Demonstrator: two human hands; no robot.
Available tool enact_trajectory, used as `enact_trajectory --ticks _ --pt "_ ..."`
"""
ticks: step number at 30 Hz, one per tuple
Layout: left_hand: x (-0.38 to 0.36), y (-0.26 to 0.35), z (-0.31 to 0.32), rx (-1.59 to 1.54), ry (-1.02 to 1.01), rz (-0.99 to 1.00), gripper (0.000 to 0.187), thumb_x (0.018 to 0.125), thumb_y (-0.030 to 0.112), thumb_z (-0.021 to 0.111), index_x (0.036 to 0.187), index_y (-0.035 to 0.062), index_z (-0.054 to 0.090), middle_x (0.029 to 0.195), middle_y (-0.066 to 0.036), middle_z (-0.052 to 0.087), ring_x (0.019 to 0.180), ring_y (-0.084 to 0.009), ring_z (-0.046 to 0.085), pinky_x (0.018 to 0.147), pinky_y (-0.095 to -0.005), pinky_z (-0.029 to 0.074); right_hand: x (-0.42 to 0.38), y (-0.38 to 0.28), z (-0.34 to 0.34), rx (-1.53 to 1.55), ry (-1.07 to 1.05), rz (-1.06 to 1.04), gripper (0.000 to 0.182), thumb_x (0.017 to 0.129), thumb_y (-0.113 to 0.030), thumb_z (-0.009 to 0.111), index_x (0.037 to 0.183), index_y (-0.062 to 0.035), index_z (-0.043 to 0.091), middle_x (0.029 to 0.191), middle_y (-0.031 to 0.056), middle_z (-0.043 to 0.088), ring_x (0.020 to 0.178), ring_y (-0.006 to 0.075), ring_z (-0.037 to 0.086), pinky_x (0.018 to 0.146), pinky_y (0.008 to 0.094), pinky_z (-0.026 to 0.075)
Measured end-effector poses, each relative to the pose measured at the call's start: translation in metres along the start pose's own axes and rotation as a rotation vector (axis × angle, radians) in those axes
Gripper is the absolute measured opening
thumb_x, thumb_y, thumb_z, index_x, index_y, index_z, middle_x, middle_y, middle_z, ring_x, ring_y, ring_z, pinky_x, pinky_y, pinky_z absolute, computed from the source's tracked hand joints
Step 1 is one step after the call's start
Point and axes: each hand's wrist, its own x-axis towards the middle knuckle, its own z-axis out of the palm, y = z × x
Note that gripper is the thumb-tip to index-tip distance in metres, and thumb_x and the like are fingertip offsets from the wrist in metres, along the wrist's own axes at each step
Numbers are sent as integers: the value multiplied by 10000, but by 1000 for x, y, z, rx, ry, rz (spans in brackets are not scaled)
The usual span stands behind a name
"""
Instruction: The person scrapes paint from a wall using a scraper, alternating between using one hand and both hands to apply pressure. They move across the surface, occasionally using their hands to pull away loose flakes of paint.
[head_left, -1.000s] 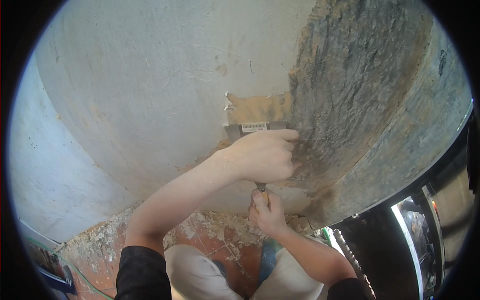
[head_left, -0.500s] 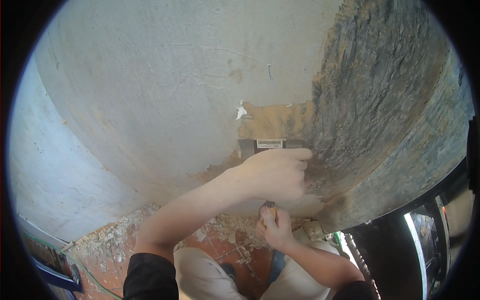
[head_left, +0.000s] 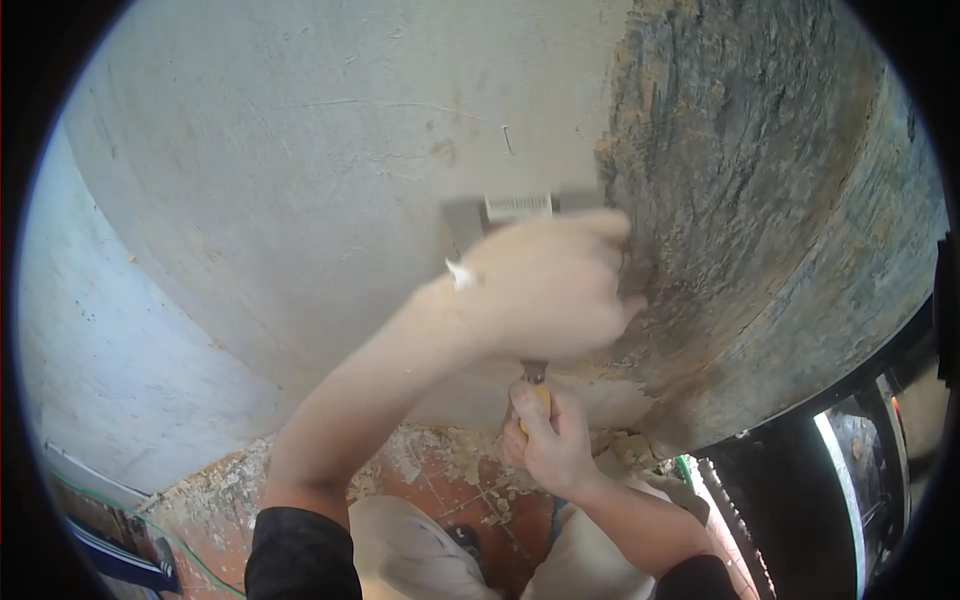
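A wide scraper lies against the curved grey wall (head_left: 300,200). Its blade (head_left: 518,205) carries a white barcode label. My left hand (head_left: 550,290) is over the scraper's head, fingers curled at its right side and partly blurred; it hides most of the tool's middle. Below, my right hand (head_left: 550,435) is wrapped around the yellow handle (head_left: 541,393). A small white flake (head_left: 461,275) shows at my left wrist. The blade's upper edge is at the lower part of the smooth grey coating, left of the dark rough area (head_left: 730,180).
Scraped chips (head_left: 465,460) litter the red tiled floor (head_left: 425,495) under the wall. My knees (head_left: 415,550) are close below my hands. A green cord (head_left: 180,550) runs at the lower left. Dark framework (head_left: 790,500) stands at the lower right.
Both hands have pushed the scraper up the wall, over the tan patch's upper edge. The white flake is now lower, by my left wrist. The view has shifted slightly.
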Motion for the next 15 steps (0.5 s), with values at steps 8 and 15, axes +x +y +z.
enact_trajectory --ticks 8,15 --pt "-11 5 27 -120 -51 95 309 795 199 727 534 92 602 493 6 509 601 -181 517 551 -311 446 -23 6 -3 51 54 138 509 1052 -379 428 663 -52 407 480 4 368 382 110 355 384 282 287" --pt "14 -4 1 11 -23 123 365 798 162 722 480 72 568 483 -5 509 553 -196 503 563 -311 443 -12 -23 3 0 56 63 493 1052 -372 429 671 -60 410 481 -6 365 381 101 346 381 279 286"
